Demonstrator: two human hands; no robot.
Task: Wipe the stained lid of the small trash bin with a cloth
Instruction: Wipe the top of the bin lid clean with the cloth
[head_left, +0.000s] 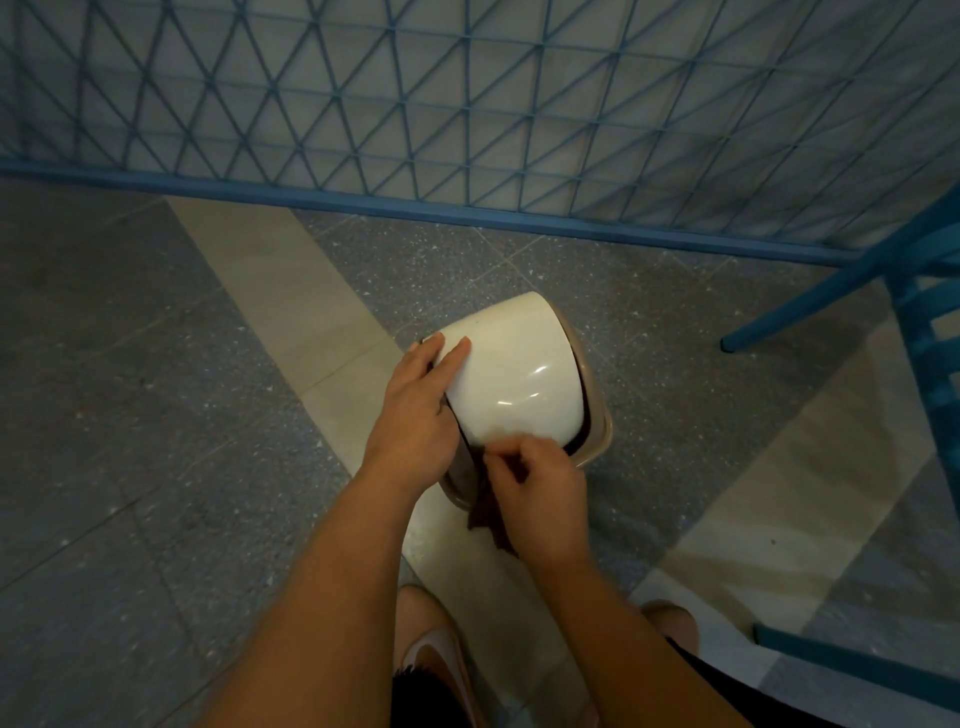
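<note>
A small trash bin (597, 435) with a beige rim stands on the floor in front of me. Its rounded white swing lid (514, 374) is tilted, and a faint brownish smudge shows near the lid's lower edge. My left hand (415, 415) lies flat on the lid's left side, fingers together over its edge. My right hand (537, 488) is closed on a dark reddish-brown cloth (485, 514) and presses it against the lid's near edge. Part of the cloth hangs down below that hand. The bin's body is mostly hidden under the lid and hands.
A blue lattice fence (467, 104) with a blue bottom rail runs across the back. Blue chair legs (831, 291) stand at the right, another blue bar (852, 660) at lower right. The floor is grey speckled tile with pale stripes. My feet in light shoes (436, 660) are below.
</note>
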